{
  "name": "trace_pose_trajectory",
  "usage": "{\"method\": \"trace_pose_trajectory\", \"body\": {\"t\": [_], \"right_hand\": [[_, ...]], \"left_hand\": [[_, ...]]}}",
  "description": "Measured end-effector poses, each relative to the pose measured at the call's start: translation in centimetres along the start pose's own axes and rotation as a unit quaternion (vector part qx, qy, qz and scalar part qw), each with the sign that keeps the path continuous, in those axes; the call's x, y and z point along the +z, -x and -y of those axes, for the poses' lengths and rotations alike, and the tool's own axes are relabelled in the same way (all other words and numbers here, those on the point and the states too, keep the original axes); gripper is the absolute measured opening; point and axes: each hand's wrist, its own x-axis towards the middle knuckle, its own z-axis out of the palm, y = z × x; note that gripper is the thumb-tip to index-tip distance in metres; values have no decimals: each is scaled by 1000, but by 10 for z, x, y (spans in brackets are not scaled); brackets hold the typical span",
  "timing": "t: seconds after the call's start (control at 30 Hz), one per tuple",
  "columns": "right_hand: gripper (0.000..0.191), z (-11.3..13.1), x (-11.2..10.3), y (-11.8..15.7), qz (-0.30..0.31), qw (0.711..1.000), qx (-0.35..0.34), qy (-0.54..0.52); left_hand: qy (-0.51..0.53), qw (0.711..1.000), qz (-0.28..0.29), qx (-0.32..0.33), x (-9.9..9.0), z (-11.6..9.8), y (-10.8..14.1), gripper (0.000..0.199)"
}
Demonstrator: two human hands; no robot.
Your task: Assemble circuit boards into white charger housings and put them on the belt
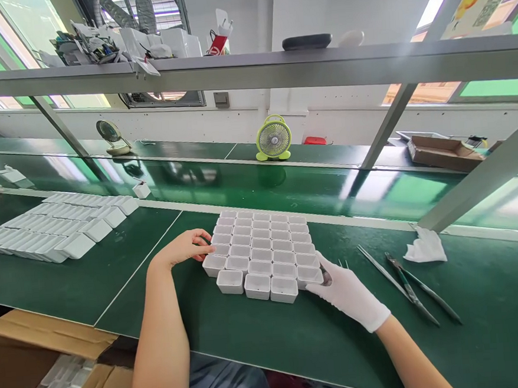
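Rows of small white open-topped plastic boxes [261,243] stand close together on the green table in front of me. Three boxes at the near edge stick out in a short row. My left hand [189,246], bare, is at the left side of the block, fingers bent and apart, fingertips touching the outer boxes. On the right, my right hand [343,288] wears a white glove. Its thumb lies along the front of the near right corner box [310,276] and its fingers are around the right side, partly hidden.
Another batch of white boxes [57,223] lies to the left. Pliers [404,278] and long tweezers [396,285] rest at right, near a crumpled tissue [426,244]. A cardboard carton [51,332] is at lower left. A green fan [273,138] stands behind, under a metal shelf [250,73].
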Motion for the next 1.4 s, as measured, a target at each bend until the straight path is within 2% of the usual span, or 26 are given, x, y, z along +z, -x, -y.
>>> {"method": "trace_pose_trajectory", "body": {"t": [0.27,0.7,1.17,1.4], "right_hand": [[53,2,-9,5,-9,999,17,47],[36,9,-5,5,-7,998,3,60],[37,15,-1,5,-19,996,-7,89],[41,9,-9,7,-23,997,4,76]], "left_hand": [[31,996,-80,13,0,10,-16,57],[72,993,-86,47,9,13,-28,50],[72,992,-92,50,8,17,-32,46],[62,992,-104,47,9,17,-33,51]]}}
